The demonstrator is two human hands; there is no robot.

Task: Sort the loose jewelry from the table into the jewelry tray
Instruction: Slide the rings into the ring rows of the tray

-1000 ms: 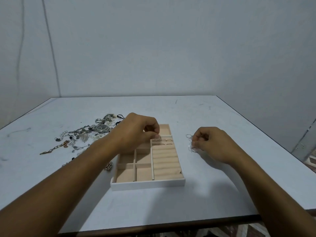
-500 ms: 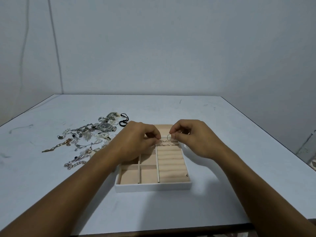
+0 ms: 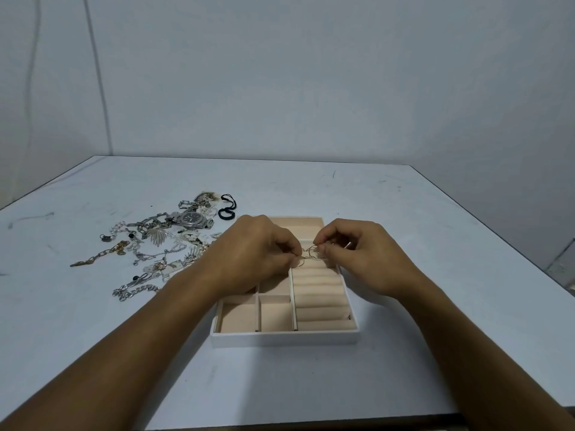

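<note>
With left hand (image 3: 249,253) and right hand (image 3: 362,255) both pinching thin hoops (image 3: 308,256) over the far rolls of the jewelry tray (image 3: 284,339), press gently into one slot, release only once seated, then reach for loose jewelry (image 3: 161,247) near the left edge of the tabletop (image 3: 420,219).

Reaching forward with both bare forearms, knuckles up. Pinching thin wire hoops (image 3: 307,256) between curled thumb and fingertips of left hand (image 3: 258,247) and right hand (image 3: 357,250), held nearly touching.
</note>
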